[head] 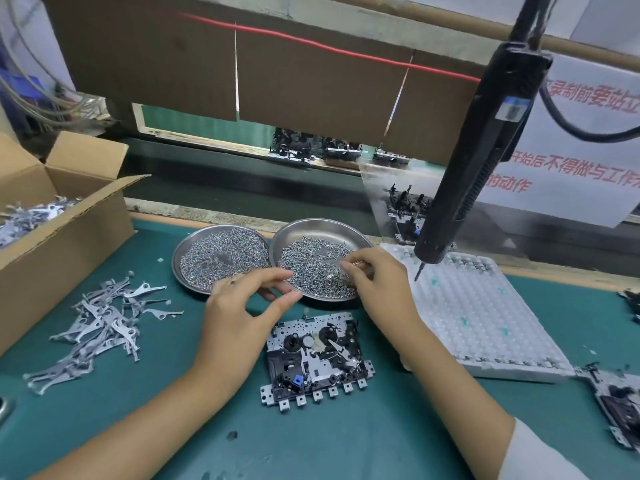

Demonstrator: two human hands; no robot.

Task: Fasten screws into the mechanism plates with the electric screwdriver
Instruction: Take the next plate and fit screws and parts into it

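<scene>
From the head camera: the grey metal mechanism plate [317, 362] with black parts lies on the green mat [346, 441]; the right hand [375, 277] pinches small screws over the right round steel dish [320, 233]; the left hand [242, 306] pinches thumb to fingertips beside it, contents too small to tell; the black electric screwdriver [485, 147] hangs unheld.

two shiny steel dishes [322, 227] sit at twelve o'clock from the mechanism plate [313, 358], itself bright stamped metal carrying matt black plastic parts and one blue plastic piece. the screws [221, 254] in the dishes glint, some with an iridescent sheen. at nine o'clock lie dull grey metal levers [104, 317] on the matt green bench mat [346, 441]. the box [62, 244] is plain brown corrugated cardboard. at three o'clock, a translucent white plastic tray [485, 317], bumpy. the electric screwdriver [478, 157] has a matt black plastic body.
</scene>
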